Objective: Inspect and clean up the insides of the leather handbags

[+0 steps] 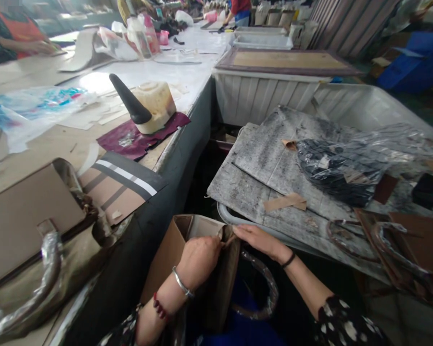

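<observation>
A brown handbag (166, 254) stands in front of me, its wrapped loop handle (272, 293) hanging on the right side. My left hand (200, 257) is closed on the bag's upper edge, its fingertips partly hidden behind the knuckles. At the same top corner my right hand (258, 239) pinches the edge with thumb and fingers. The two hands almost meet there. Below my wrists the lower part of the bag is dark and partly covered by my arms.
Left, a worktable (187, 144) holds another handbag (32, 216), a striped panel (122, 182) and a glue container (159, 103) with a dark-handled tool on maroon material. Right, grey boards (260, 158) lie across a plastic bin, bearing a plastic bag (339, 168) and brown pieces with handles (407, 245). Other people work behind.
</observation>
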Demonstrator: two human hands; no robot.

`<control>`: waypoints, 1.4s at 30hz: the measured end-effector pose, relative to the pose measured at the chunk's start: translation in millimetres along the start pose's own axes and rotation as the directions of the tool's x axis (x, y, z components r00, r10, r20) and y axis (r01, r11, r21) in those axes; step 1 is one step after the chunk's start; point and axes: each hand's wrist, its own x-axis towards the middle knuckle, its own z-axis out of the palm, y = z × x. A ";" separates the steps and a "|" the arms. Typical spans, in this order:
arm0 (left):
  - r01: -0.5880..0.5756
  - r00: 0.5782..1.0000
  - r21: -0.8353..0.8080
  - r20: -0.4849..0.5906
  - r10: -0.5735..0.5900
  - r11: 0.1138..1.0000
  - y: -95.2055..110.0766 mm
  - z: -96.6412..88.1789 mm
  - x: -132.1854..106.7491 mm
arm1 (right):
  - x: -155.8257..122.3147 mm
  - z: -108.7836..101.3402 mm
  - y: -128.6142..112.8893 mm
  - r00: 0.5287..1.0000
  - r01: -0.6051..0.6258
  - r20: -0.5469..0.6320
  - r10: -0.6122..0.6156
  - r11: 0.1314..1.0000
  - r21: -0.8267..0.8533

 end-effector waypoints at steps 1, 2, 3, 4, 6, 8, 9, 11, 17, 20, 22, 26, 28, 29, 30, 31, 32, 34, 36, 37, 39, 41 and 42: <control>0.004 1.000 0.004 0.009 -0.004 1.000 -0.6 1.5 -0.1 | 7.5 3.4 -1.1 0.997 -0.079 0.009 0.079 0.997 -0.006; 0.011 1.000 0.010 0.017 -0.011 1.000 -2.0 2.8 -0.1 | 15.2 6.7 -2.1 0.985 -0.169 0.022 0.169 0.986 -0.007; 0.018 1.000 0.017 0.025 -0.019 1.000 -3.9 4.1 0.0 | 23.2 9.8 -2.7 0.968 -0.250 0.036 0.250 0.968 -0.001; 0.025 0.999 0.024 0.035 -0.026 0.999 -6.3 5.7 0.3 | 31.4 12.7 -2.8 0.953 -0.300 0.058 0.298 0.953 0.028; 0.033 0.998 0.031 0.055 -0.035 0.999 -11.7 9.5 1.1 | 47.4 18.3 -1.0 0.941 -0.330 0.123 0.315 0.935 0.132; 0.039 0.996 0.025 0.080 -0.041 0.999 -18.1 13.3 1.2 | 60.5 24.4 3.1 0.937 -0.332 0.203 0.285 0.907 0.259; 0.045 0.995 0.018 0.090 -0.046 0.999 -21.8 14.6 0.7 | 64.9 27.5 5.7 0.933 -0.337 0.237 0.271 0.888 0.313; 0.059 0.993 0.009 0.100 -0.060 0.998 -31.1 15.0 -1.9 | 68.0 33.6 11.4 0.920 -0.367 0.280 0.273 0.851 0.375; 0.072 0.993 0.089 0.084 -0.080 0.993 -68.7 1.6 -3.6 | 38.3 40.4 15.4 0.930 -0.335 0.280 0.238 0.863 0.378; 0.030 0.999 0.075 0.008 -0.031 0.997 -79.6 -0.7 8.8 | 20.0 40.0 8.8 0.962 -0.221 0.212 0.170 0.944 0.246; -0.025 0.998 0.056 -0.056 0.029 0.998 -82.2 1.3 20.1 | 11.2 40.3 6.6 0.974 -0.172 0.177 0.140 0.968 0.182; -0.132 0.985 -0.031 -0.119 0.127 0.991 -82.8 7.3 44.9 | 0.4 41.0 11.6 0.981 -0.151 0.151 0.125 0.972 0.177; -0.145 0.989 -0.126 -0.054 0.139 0.981 -82.9 8.5 58.0 | -2.7 40.5 15.5 0.983 -0.137 0.147 0.109 0.971 0.196; -0.137 0.990 -0.170 0.005 0.140 0.976 -83.0 8.6 64.5 | -3.7 40.1 16.9 0.984 -0.133 0.147 0.103 0.968 0.213; -0.128 0.988 -0.205 0.064 0.144 0.970 -82.8 8.6 70.9 | -4.4 39.6 17.8 0.984 -0.135 0.148 0.102 0.962 0.236; -0.120 0.982 -0.229 0.117 0.149 0.966 -82.5 8.8 77.0 | -4.8 39.2 18.3 0.983 -0.144 0.150 0.108 0.955 0.259; -0.113 0.975 -0.243 0.158 0.154 0.963 -81.9 9.4 82.6 | -5.0 38.8 18.5 0.981 -0.159 0.153 0.119 0.947 0.280; -0.102 0.966 -0.250 0.204 0.156 0.963 -80.1 12.6 92.3 | -4.4 38.6 19.0 0.978 -0.185 0.150 0.144 0.931 0.313; -0.086 0.965 -0.249 0.221 0.143 0.965 -78.4 17.8 100.0 | -2.6 38.7 20.9 0.977 -0.198 0.139 0.159 0.921 0.336; -0.075 0.965 -0.246 0.227 0.133 0.966 -78.0 20.4 103.0 | -1.3 38.3 22.4 0.977 -0.200 0.134 0.163 0.917 0.345; -0.056 0.966 -0.241 0.231 0.113 0.969 -78.2 23.1 107.1 | 2.3 34.9 25.5 0.975 -0.212 0.135 0.174 0.911 0.354; -0.038 0.967 -0.234 0.237 0.095 0.971 -79.3 19.2 106.7 | 7.1 26.0 25.8 0.967 -0.245 0.150 0.204 0.905 0.348; -0.029 0.967 -0.231 0.239 0.085 0.973 -79.7 14.2 104.5 | 9.7 19.0 24.2 0.962 -0.264 0.157 0.223 0.905 0.333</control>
